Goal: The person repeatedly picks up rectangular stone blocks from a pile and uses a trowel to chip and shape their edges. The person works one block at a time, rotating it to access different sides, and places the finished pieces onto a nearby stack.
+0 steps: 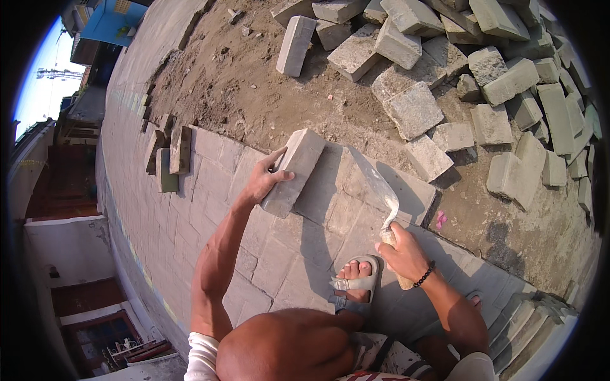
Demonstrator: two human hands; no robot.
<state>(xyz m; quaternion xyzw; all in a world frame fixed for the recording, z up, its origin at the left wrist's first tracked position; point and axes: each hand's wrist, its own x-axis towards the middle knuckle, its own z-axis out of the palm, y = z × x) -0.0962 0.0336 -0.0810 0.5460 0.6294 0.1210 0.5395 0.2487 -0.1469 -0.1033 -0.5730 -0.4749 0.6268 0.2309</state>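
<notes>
My left hand [267,180] grips a grey concrete paving block [297,170] by its left side, thumb across the near face. The block is held tilted above the laid pavers [254,238] and casts a shadow on them. My right hand [405,257] is closed round the wooden handle of a pointed trowel [381,190]. Its metal blade reaches up and left over the edge of the paving, close to the block but apart from it. My sandalled foot [356,279] rests on the pavers between both hands.
Bare sandy soil [235,82] borders the paving. A large heap of loose blocks [508,82] lies at the upper right. Several blocks [168,159] stand on the paving at left, and more are stacked [527,330] at lower right. House fronts [82,247] line the left side.
</notes>
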